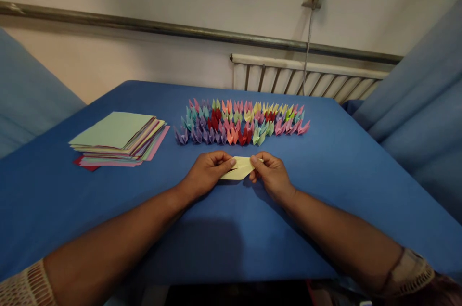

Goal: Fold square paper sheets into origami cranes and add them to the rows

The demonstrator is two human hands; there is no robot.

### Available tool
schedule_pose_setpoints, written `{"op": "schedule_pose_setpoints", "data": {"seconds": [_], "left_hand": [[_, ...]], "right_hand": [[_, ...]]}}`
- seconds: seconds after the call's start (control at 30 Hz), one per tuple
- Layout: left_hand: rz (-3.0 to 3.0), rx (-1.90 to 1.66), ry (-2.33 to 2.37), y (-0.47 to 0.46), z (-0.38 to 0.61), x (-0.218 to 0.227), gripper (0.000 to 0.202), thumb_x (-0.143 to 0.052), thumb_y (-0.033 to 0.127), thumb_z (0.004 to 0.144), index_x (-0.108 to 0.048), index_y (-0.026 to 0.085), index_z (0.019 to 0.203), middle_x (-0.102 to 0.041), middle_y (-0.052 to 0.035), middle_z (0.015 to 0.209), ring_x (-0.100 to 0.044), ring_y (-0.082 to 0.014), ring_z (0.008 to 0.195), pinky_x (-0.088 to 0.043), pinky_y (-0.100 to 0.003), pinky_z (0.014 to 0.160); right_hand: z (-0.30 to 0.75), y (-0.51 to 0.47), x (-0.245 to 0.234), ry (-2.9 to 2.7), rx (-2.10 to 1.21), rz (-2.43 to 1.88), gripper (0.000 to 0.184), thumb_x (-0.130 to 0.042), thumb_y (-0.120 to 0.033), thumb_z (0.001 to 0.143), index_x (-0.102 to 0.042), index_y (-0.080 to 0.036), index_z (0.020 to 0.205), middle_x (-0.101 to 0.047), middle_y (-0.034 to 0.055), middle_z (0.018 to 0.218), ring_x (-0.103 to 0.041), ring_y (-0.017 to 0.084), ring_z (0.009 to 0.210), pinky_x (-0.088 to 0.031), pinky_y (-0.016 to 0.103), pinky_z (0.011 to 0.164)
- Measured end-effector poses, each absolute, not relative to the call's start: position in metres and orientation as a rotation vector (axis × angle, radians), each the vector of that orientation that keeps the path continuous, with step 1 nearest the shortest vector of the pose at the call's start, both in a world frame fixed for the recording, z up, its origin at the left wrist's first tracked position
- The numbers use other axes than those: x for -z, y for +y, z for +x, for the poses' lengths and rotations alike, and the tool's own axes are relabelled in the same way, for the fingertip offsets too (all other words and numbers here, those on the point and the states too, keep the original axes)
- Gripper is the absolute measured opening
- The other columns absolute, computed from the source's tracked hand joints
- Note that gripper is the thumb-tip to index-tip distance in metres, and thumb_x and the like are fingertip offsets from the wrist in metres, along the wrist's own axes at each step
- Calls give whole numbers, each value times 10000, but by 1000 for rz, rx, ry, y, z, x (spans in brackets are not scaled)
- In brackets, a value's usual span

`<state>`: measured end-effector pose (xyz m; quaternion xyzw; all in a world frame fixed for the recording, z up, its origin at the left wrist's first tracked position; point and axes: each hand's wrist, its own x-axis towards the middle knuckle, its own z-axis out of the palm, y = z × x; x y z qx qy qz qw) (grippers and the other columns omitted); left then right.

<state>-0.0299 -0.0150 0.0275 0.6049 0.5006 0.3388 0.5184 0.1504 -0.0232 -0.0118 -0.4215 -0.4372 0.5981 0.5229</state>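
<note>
A pale yellow folded paper (238,169) is held between my two hands, just above the table's blue cover. My left hand (209,171) pinches its left end, thumb on top. On the other side, my right hand (271,174) grips the right end between thumb and fingers. The paper has several creases and a slit-like fold near my left thumb. Beyond my hands stand rows of small folded paper cranes (240,125) in purple, pink, red, yellow, green and blue.
To the left lies a stack of coloured paper sheets (115,130), pale green on top. The blue-covered table (346,185) reaches back to a wall with a metal rail (180,29) and a white radiator (306,64). Blue curtains (426,104) hang at both sides.
</note>
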Motion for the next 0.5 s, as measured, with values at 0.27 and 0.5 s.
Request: {"op": "schedule_pose_setpoints", "data": {"seconds": [0.27,0.5], "left_hand": [[1470,-763,1169,-13,-32,-26,339,-726,369,676,-634,147,916,-666,-22,793,-607,-145,663,-478,-251,601],[1752,-610,1284,3,-42,-12,269,-602,380,781,-666,155,914,-669,-13,779,-582,-146,626,-442,-252,570]], "right_hand": [[151,-20,13,-1051,-1477,-1140,387,-700,-540,689,-547,-188,737,-582,-41,471,-509,99,370,-423,216,393],[164,-15,25,-1688,-954,-1470,225,-577,-356,820,-576,-195,663,-564,-42,553,-477,93,481,-329,209,466]]}}
